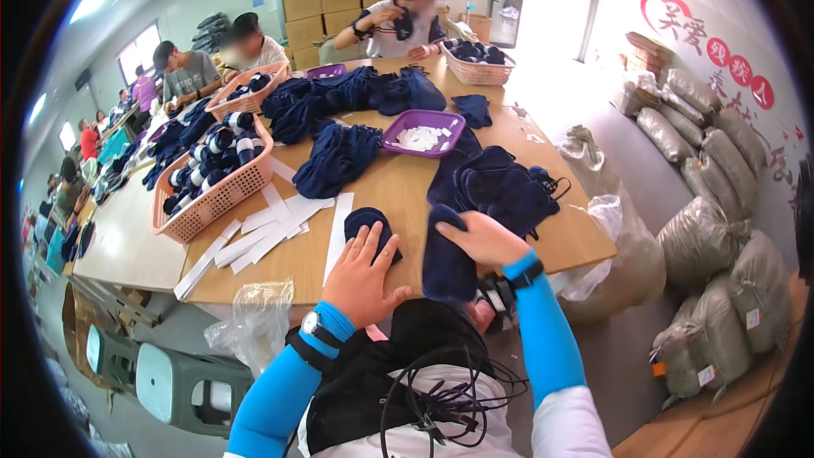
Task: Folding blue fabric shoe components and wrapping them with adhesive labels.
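My left hand [365,276] lies flat with its fingers spread on a small folded navy cloth [373,225] at the table's near edge. To its right, my right hand [487,242] pinches the upper part of a long, soft navy cloth piece [448,263], thumb on top. That piece hangs down toward my lap at the table edge. Just beyond my right hand is a loose pile of similar navy cloth pieces [500,187], some with thin cords. A long white paper strip [337,237] lies beside my left hand.
More white paper strips [271,229] lie at left, below a pink basket [216,191] of banded navy rolls. A purple tray [424,142] holds small white tags. Across the table sits a person [407,21] near another basket [477,72]. Stuffed sacks [704,237] stand at right.
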